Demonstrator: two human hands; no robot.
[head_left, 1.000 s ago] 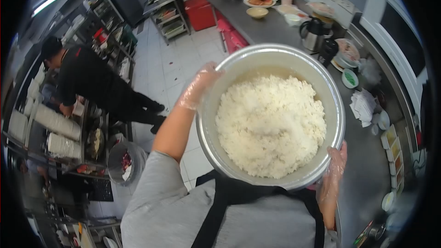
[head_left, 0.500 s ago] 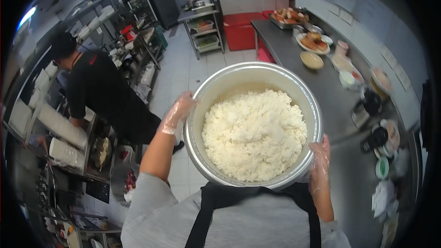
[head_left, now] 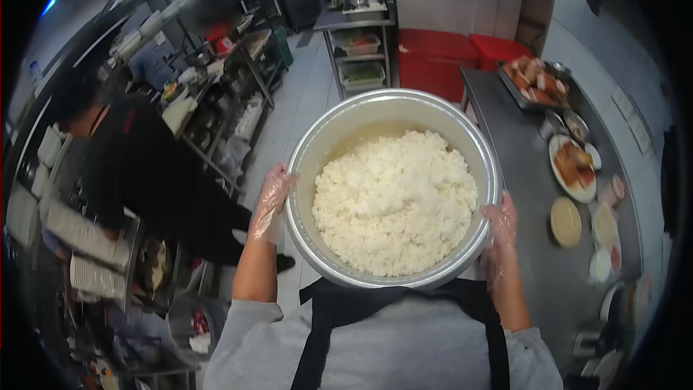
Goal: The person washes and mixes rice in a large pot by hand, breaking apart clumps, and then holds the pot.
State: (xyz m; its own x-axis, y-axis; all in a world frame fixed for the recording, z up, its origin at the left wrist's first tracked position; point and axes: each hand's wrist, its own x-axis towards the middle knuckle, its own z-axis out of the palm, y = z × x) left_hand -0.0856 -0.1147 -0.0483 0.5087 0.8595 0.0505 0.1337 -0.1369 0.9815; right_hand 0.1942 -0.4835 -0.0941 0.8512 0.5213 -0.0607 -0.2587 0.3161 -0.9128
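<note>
A large round metal pot (head_left: 482,141) is held out in front of my chest, its mouth facing up. White cooked rice (head_left: 395,206) is heaped inside, with the pale inner wall showing at the far side. In a clear plastic glove, my left hand (head_left: 274,191) grips the pot's left rim. My right hand (head_left: 499,220), gloved the same way, holds the rim on the right. The fingers under the rim are partly hidden on both sides.
A steel counter (head_left: 516,166) runs along the right, bearing a tray of meat (head_left: 534,83), a plate of food (head_left: 574,166) and a beige bowl (head_left: 565,222). Ahead stand a shelved cart (head_left: 361,50) and red bins (head_left: 429,65). A person in black (head_left: 144,166) works at shelves on the left.
The view has turned right and moved forward along the counter, whose dishes now appear nearer. The pot remains in both my hands, and sits slightly further left in view.
</note>
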